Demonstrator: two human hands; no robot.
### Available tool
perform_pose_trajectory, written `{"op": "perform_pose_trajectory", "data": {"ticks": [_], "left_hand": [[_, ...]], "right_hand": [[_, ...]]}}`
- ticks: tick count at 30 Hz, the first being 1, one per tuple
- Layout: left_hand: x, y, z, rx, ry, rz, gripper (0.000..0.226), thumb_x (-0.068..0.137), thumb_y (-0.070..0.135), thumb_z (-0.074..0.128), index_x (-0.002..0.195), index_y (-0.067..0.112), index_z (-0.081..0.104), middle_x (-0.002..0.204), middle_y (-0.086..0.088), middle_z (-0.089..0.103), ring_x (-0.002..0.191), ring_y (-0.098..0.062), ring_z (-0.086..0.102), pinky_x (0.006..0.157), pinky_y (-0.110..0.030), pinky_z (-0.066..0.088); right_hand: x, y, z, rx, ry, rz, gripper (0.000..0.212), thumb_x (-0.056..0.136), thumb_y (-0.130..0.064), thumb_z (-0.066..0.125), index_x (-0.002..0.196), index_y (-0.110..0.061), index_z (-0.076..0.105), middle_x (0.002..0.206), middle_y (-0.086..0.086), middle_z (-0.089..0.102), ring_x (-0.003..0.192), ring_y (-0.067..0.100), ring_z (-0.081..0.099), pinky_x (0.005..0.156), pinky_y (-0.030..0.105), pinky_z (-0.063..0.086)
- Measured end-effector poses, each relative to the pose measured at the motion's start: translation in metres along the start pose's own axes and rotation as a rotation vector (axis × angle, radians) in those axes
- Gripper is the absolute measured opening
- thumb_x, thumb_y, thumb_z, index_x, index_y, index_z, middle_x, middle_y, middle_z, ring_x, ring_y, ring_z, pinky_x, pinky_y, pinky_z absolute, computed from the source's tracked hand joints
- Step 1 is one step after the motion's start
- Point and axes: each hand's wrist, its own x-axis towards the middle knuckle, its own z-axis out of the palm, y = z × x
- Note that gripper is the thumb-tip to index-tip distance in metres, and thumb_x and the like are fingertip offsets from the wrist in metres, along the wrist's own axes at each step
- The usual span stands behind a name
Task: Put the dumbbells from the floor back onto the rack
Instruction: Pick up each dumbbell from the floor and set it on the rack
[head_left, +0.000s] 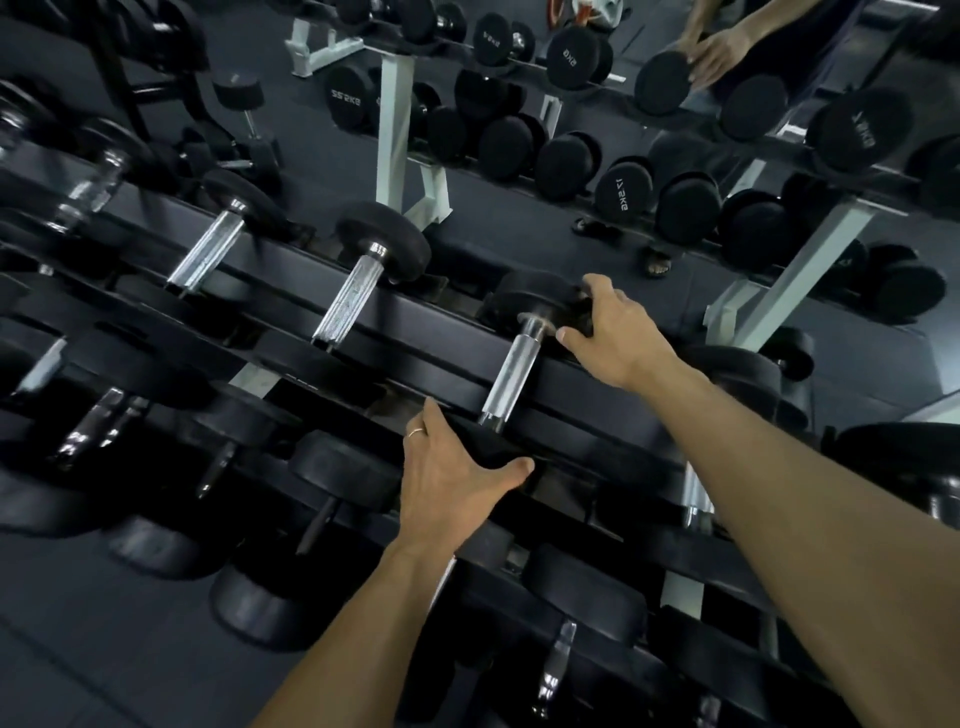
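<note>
A black dumbbell with a chrome handle (511, 371) lies across the top tier of the black rack (426, 325). My right hand (610, 332) grips its far head (535, 293), fingers curled over the rim. My left hand (447, 475) grips its near head (506, 457), thumb spread to the right. Most of the near head is hidden under my hand. Two more dumbbells (358, 283) lie in a row to the left on the same tier.
Lower tiers hold several black dumbbells (343, 470). A mirror behind the rack reflects the rack's white frame (397, 130), more dumbbells and my hands (711, 49). Dark rubber floor (78, 649) shows at the lower left.
</note>
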Motion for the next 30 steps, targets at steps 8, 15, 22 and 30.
{"op": "perform_pose_trajectory", "data": {"ticks": [8, 15, 22, 30], "left_hand": [[-0.060, 0.019, 0.029, 0.135, 0.206, 0.366, 0.086, 0.090, 0.047, 0.058, 0.151, 0.001, 0.018, 0.160, -0.020, 0.012, 0.150, -0.026, -0.003, 0.120, -0.035, -0.007], [-0.114, 0.036, 0.077, 0.033, -0.040, 0.391, 0.092, 0.090, 0.056, 0.053, 0.154, 0.008, 0.008, 0.162, -0.012, 0.004, 0.150, -0.020, -0.007, 0.123, -0.041, 0.008], [-0.136, 0.045, 0.135, 0.082, -0.115, 0.191, 0.123, 0.071, 0.081, 0.052, 0.153, 0.006, -0.001, 0.161, -0.016, 0.009, 0.150, -0.026, -0.002, 0.122, -0.044, 0.005], [-0.136, 0.069, 0.171, -0.115, -0.007, 0.005, 0.136, 0.053, 0.072, 0.077, 0.151, 0.016, 0.002, 0.157, -0.012, 0.017, 0.145, -0.027, 0.019, 0.113, -0.047, 0.034]], "right_hand": [[-0.069, 0.028, -0.023, -0.042, 0.077, -0.022, 0.060, 0.096, -0.031, 0.057, 0.147, -0.013, 0.033, 0.141, 0.013, 0.046, 0.124, 0.034, 0.050, 0.100, 0.041, 0.041], [-0.126, 0.078, -0.043, -0.043, 0.221, 0.064, 0.052, 0.095, -0.027, 0.057, 0.142, -0.009, 0.042, 0.138, 0.013, 0.049, 0.123, 0.031, 0.051, 0.099, 0.036, 0.041], [-0.153, 0.132, -0.046, 0.037, 0.129, 0.217, 0.063, 0.094, -0.028, 0.060, 0.148, -0.016, 0.032, 0.143, 0.014, 0.043, 0.128, 0.035, 0.047, 0.103, 0.041, 0.039], [-0.100, 0.158, -0.053, 0.081, 0.054, 0.080, 0.080, 0.093, -0.037, 0.063, 0.156, -0.020, 0.016, 0.160, 0.007, 0.026, 0.143, 0.026, 0.033, 0.114, 0.034, 0.028]]}}
